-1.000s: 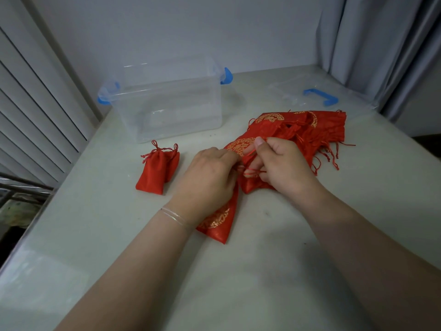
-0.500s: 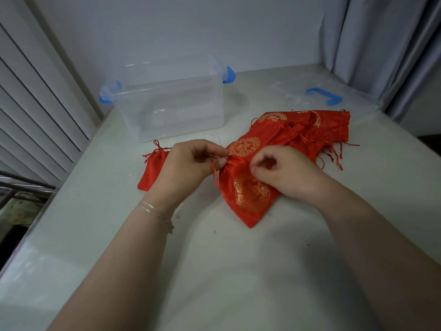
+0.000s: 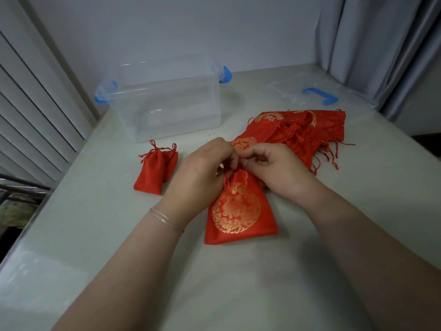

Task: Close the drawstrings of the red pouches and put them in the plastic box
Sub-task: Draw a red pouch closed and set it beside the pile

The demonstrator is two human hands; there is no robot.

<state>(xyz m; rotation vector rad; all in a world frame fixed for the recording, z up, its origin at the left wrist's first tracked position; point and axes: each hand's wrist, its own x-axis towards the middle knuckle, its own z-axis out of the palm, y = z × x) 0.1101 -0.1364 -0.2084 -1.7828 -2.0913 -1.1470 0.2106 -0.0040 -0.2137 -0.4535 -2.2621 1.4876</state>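
Pouch [image 3: 238,211] with gold print lay flat on the table [image 3: 238,283], neck gathered between both hands. Left hand [image 3: 202,173] and right hand [image 3: 276,168] each pinched a drawstring at its mouth, likely to cinch it. Two closed pouches [image 3: 155,170] waited near the empty plastic box [image 3: 167,108]; open pile [image 3: 310,130] sat behind.

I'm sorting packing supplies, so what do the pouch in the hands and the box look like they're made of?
Pouch: seemingly satin-like woven fabric, red with a slight sheen, printed with a metallic gold medallion; it creases softly at the gathered neck. Plastic box: clear, glossy rigid plastic, see-through with reflections, and opaque blue clips at the ends.
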